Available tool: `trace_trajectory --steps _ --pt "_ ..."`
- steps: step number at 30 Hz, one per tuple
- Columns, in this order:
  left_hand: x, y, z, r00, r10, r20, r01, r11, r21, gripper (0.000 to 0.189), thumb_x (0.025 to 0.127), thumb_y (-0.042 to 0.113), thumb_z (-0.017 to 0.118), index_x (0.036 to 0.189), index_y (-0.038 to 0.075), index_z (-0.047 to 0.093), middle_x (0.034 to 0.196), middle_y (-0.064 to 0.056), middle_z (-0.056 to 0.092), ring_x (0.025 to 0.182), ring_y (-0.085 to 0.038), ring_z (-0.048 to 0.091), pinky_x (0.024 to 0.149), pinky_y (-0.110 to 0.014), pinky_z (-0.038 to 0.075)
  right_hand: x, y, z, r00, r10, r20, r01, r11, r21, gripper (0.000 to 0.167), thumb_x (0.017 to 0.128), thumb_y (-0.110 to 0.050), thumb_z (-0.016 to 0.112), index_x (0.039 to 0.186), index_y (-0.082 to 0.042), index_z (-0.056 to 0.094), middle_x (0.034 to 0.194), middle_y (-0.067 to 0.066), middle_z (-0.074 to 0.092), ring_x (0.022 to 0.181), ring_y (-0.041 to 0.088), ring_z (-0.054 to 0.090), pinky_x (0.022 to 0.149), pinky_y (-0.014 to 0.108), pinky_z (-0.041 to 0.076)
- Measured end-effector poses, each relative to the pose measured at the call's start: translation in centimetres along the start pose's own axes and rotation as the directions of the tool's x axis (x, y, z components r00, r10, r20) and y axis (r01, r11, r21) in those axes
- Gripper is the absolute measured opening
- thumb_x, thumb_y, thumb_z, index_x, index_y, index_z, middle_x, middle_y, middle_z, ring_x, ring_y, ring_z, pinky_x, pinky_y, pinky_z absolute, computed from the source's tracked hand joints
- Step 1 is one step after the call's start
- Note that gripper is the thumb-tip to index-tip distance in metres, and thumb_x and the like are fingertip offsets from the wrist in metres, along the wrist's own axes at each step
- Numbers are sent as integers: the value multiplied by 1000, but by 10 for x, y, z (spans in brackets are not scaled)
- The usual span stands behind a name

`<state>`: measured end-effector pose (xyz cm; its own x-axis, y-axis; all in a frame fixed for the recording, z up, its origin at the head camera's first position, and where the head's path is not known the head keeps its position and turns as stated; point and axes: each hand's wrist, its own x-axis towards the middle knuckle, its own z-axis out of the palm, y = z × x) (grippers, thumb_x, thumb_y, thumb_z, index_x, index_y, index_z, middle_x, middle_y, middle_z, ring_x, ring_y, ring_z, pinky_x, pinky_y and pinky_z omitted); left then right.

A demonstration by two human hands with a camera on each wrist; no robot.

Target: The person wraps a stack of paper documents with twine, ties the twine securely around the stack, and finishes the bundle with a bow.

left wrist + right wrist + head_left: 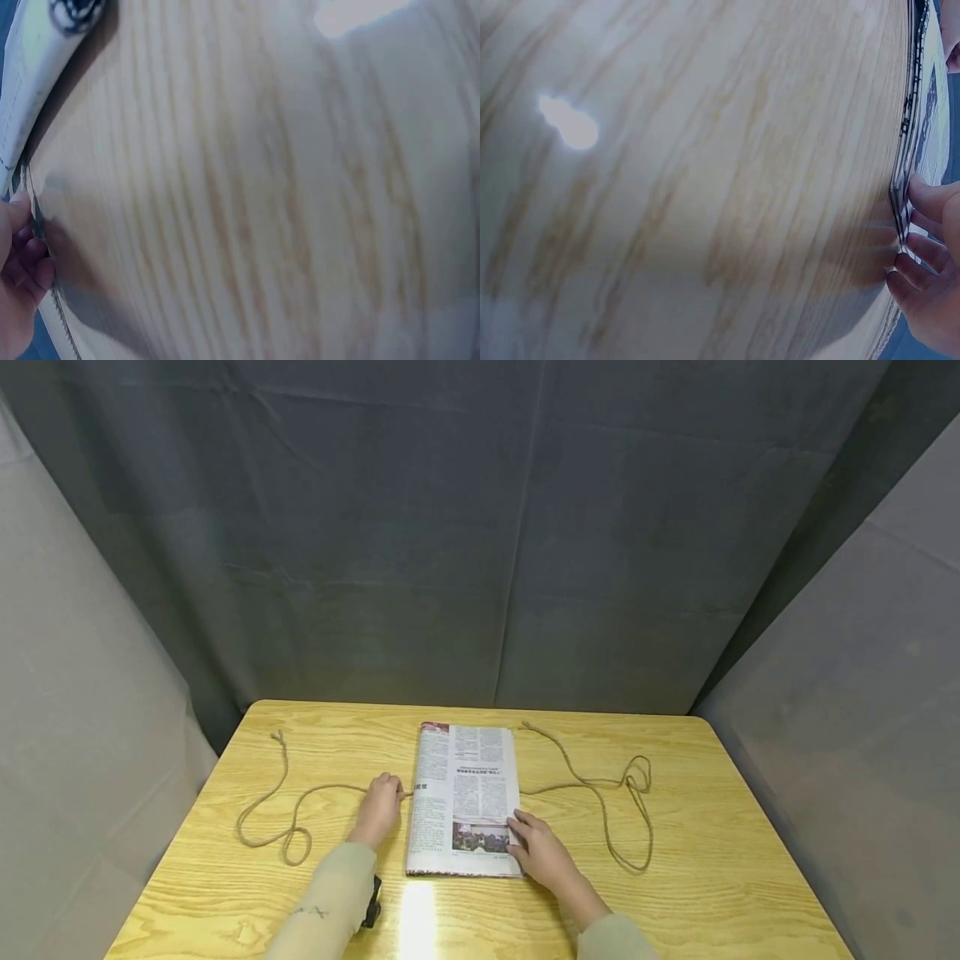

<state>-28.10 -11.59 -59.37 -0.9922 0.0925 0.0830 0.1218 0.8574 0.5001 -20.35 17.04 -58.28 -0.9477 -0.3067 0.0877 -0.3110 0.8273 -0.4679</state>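
Note:
A folded newspaper (472, 777) lies in the middle of the wooden table. A thin brown rope (558, 787) emerges from its left and right sides, the middle stretch hidden beneath the paper. Just off the paper's left edge, my left hand (380, 806) pinches the rope; in the left wrist view, the rope (64, 322) trails from the fingers. My right hand (543, 853) rests along the newspaper's right edge near the lower corner. In the right wrist view, the thumb is over the paper's corner and loosely bent fingers (922, 270) lie along its side.
Looped rope lies loosely on both sides of the table (712, 860), its frayed ends toward the back. Dark cloth (390, 543) hangs behind the table, and pale cloth (82, 693) walls flank it.

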Motion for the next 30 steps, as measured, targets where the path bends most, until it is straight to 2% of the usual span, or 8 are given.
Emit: trace_trajectory --steps 10,16,24,30 --pt "-4 -13 -12 1000 9 2 -9 1000 -9 5 87 4 60 83 3 57 78 -3 48 74 -18 47 60 -27 45 0 1 0 1000 3 -18 -3 1000 0 43 83 -13 67 121 3 56 129 22 48 118 39 45 97 49 38" --pt "-7 -19 -19 999 27 -18 -27 1000 -15 5 86 4 60 83 1 57 78 -4 48 75 -19 49 61 -28 46 0 0 1 1000 11 -17 -11 1000 1 43 84 -15 66 122 1 56 130 20 48 119 38 45 98 48 38" --pt "-8 -30 -21 1000 14 -18 -14 1000 22 5 86 3 60 82 1 58 81 -4 50 79 -20 49 64 -28 47 0 -1 1 1000 4 -21 -4 1000 3 42 84 -15 66 121 2 56 130 21 48 119 39 44 98 48 38" --pt "-9 -31 -20 998 47 -45 -46 999 15 4 85 3 62 82 1 60 82 -6 52 79 -21 51 65 -29 48 -1 -1 2 1000 -4 -29 4 1000 -9 43 84 -15 65 122 3 55 130 22 47 119 39 44 98 48 38"
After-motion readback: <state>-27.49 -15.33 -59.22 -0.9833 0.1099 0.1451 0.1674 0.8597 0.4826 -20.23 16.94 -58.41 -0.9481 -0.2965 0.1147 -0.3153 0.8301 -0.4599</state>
